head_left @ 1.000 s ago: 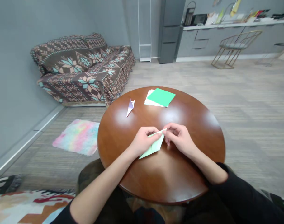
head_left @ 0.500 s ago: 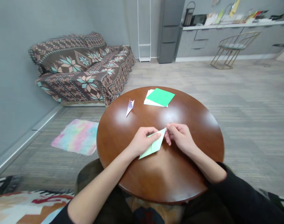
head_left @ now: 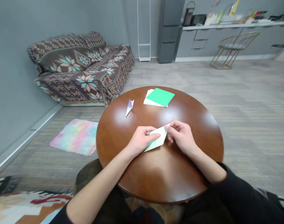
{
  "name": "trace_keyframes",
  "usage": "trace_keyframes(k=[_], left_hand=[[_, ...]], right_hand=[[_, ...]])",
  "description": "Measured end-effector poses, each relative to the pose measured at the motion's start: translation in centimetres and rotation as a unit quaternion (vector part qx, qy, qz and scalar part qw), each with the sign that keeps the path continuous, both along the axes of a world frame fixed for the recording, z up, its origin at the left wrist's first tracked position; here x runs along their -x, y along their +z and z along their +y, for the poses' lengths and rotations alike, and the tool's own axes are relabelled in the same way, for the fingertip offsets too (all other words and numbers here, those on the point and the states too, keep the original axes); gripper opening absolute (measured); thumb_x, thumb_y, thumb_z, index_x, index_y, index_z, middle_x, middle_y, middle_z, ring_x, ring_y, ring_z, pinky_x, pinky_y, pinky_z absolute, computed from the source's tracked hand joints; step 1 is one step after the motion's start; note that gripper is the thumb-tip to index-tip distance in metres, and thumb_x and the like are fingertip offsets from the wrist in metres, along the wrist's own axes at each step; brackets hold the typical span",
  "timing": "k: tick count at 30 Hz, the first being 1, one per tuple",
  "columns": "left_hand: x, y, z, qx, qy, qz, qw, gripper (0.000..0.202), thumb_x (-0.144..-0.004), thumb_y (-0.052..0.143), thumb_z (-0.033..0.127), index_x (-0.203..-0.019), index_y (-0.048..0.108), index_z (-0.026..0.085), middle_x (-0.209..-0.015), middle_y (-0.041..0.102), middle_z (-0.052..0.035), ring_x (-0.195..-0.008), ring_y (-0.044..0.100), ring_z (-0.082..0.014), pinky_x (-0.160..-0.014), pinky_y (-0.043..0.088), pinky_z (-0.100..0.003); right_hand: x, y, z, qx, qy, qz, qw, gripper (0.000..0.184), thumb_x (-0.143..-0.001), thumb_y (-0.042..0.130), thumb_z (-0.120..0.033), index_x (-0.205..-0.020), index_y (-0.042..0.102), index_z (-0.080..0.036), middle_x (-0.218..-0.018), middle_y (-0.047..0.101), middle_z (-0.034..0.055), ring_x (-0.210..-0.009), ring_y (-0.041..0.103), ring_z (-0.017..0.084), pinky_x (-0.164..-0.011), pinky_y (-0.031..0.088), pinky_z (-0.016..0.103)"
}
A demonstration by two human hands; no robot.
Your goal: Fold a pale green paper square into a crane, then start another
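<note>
A pale green folded paper [head_left: 158, 139] lies on the round brown table [head_left: 160, 174] between my hands. My left hand [head_left: 142, 139] presses on its left part, fingers curled over it. My right hand [head_left: 181, 135] pinches its upper right tip between thumb and fingers. Farther back on the table a small purple-white folded paper figure [head_left: 130, 106] lies to the left. A stack of paper sheets with a bright green one on top [head_left: 159, 97] lies behind the hands.
A patterned sofa [head_left: 81, 68] stands at the back left, with a pastel rug [head_left: 74, 140] on the floor beside the table. A gold wire chair [head_left: 233, 46] and a grey counter with clutter [head_left: 226, 28] are at the back right.
The green paper has been pulled up and turned flatter, and it looks shorter now. Both hands shifted slightly away from me with it.
</note>
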State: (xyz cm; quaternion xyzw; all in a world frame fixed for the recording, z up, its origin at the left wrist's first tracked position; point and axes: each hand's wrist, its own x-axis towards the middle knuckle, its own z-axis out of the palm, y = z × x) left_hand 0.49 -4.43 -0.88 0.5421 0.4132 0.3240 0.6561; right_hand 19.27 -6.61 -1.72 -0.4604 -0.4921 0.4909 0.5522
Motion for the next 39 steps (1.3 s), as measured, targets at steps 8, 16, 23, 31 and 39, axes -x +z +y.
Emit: trace_keyframes(k=[8,16,23,31,39], left_hand=[[0.2,-0.3,0.3,0.013,0.054,-0.06,0.997,0.035,-0.07,0.087,0.035,-0.094,0.077,0.012,-0.084,0.078,-0.0062,-0.069,0.066,-0.0142,-0.066,0.047,-0.023],[1.7,0.2,0.6,-0.035,-0.021,0.059,0.997,0.026,-0.072,0.084,0.031,-0.087,0.077,0.012,-0.077,0.077,-0.0059,-0.065,0.066,-0.0146,-0.062,0.045,-0.022],[1.2,0.2,0.4,-0.073,-0.047,0.092,0.992,0.022,-0.078,0.078,0.032,-0.086,0.076,0.012,-0.078,0.076,-0.0055,-0.069,0.067,-0.0156,-0.064,0.045,-0.023],[1.2,0.1,0.6,-0.115,-0.047,0.109,0.986,0.015,-0.078,0.072,0.027,-0.083,0.077,0.013,-0.081,0.077,-0.0055,-0.074,0.068,-0.0173,-0.069,0.048,-0.025],[1.2,0.5,0.5,-0.109,-0.038,0.117,0.987,0.013,-0.075,0.069,0.022,-0.079,0.077,0.012,-0.074,0.075,-0.0044,-0.067,0.066,-0.0159,-0.063,0.046,-0.024]], right_hand=[[-0.3,-0.1,0.2,-0.027,-0.061,-0.01,0.998,0.021,-0.084,0.07,-0.03,-0.069,0.06,-0.02,-0.048,0.055,-0.0056,-0.042,0.046,0.009,-0.045,0.036,0.023],[-2.0,1.6,0.1,0.0,0.159,-0.183,0.97,0.01,-0.082,0.065,-0.024,-0.076,0.068,-0.016,-0.069,0.063,-0.0006,-0.063,0.053,0.013,-0.059,0.04,0.025],[-1.3,1.5,-0.2,0.002,0.194,-0.217,0.957,0.018,-0.087,0.064,-0.029,-0.077,0.067,-0.015,-0.066,0.06,-0.001,-0.061,0.051,0.013,-0.059,0.037,0.026],[-1.2,1.2,-0.2,-0.004,0.18,-0.236,0.955,0.009,-0.083,0.062,-0.021,-0.078,0.068,-0.016,-0.063,0.062,-0.0015,-0.058,0.054,0.013,-0.059,0.039,0.026],[-1.0,1.4,-0.3,-0.012,0.167,-0.237,0.957,0.007,-0.077,0.062,-0.015,-0.073,0.067,-0.016,-0.061,0.061,-0.0022,-0.059,0.051,0.013,-0.057,0.038,0.025]])
